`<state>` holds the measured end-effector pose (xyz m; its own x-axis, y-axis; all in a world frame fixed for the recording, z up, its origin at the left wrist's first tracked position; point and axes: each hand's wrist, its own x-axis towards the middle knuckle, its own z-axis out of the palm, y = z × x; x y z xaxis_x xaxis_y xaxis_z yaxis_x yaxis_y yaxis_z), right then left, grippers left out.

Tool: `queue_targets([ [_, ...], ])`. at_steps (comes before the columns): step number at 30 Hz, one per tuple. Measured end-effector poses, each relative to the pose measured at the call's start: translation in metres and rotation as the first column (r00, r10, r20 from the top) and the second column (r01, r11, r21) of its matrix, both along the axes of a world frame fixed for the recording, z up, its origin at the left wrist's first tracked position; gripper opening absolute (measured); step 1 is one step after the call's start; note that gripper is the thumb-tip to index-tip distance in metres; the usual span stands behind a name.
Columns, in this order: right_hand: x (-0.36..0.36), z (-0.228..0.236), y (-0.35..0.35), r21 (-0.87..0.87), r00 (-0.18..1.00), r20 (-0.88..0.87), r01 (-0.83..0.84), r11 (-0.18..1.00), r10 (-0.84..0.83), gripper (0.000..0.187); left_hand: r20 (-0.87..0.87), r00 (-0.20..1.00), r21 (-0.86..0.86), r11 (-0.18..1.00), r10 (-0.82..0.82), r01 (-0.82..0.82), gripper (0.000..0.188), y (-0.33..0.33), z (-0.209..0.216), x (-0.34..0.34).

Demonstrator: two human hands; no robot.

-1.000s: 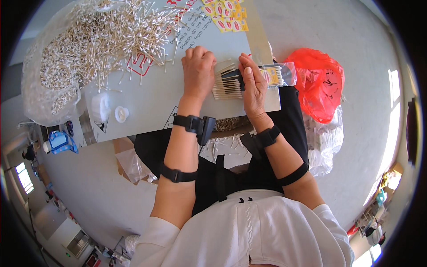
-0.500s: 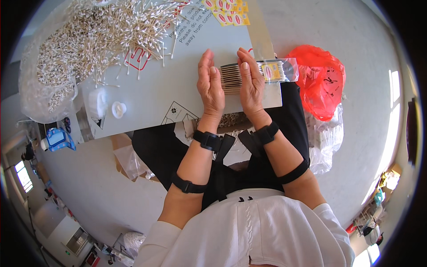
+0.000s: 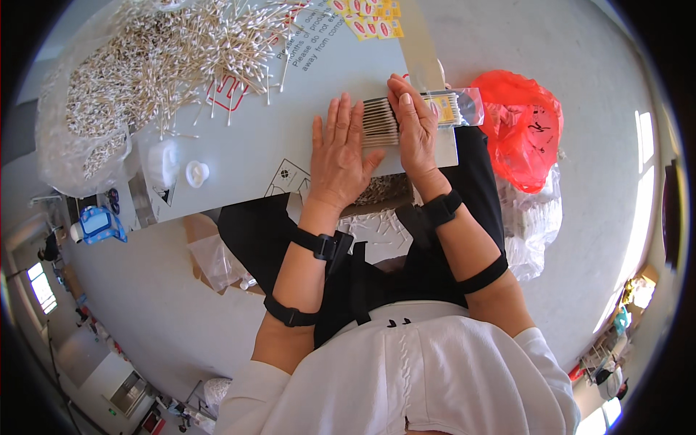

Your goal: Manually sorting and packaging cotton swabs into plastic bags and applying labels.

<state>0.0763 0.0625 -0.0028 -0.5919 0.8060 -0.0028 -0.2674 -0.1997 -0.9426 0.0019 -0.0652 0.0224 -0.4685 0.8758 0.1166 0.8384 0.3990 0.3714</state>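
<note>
The left hand (image 3: 339, 158) lies flat and open on the pale cardboard sheet (image 3: 239, 156) that serves as a work surface, fingers straight and together, its fingertip side pressed against one end of a tidy bundle of cotton swabs (image 3: 380, 122). The right hand (image 3: 413, 119) is also open, palm down, resting over the other end of the bundle where it enters a small clear plastic bag (image 3: 457, 107). Neither hand grips anything; the two flat palms seem set against the swabs to square their ends and keep them side by side.

The bundle sits between the hands, touching both. A big loose heap of swabs (image 3: 167, 58) lies well away beyond the left hand, partly in a clear plastic sack. A small white cap (image 3: 196, 172) sits to the left of the left hand. A red plastic bag (image 3: 522, 127) lies on the floor just beyond the right hand.
</note>
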Motion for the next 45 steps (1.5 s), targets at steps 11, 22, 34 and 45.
queue_targets([
  [11,-0.004,0.000,-0.003,0.002,0.999,0.004,0.040,0.999,-0.040,0.036,0.136,0.988,0.119,0.989,0.070,-0.086,0.084,0.003,-0.011,0.002],
  [22,-0.010,-0.004,-0.007,0.205,0.993,0.057,0.089,0.975,-0.103,0.035,0.690,0.714,0.554,0.723,-0.121,-0.413,0.067,0.038,-0.020,-0.004],
  [34,0.047,0.021,0.017,0.262,0.922,0.383,-0.165,0.951,0.054,0.011,-0.008,0.999,-0.029,0.998,-0.050,0.049,0.089,-0.010,0.005,-0.002],
  [45,0.052,0.018,0.001,0.695,0.838,0.528,-0.333,0.637,-0.137,0.004,-0.030,0.999,-0.109,0.993,-0.037,0.033,0.093,-0.009,-0.005,0.002],
])
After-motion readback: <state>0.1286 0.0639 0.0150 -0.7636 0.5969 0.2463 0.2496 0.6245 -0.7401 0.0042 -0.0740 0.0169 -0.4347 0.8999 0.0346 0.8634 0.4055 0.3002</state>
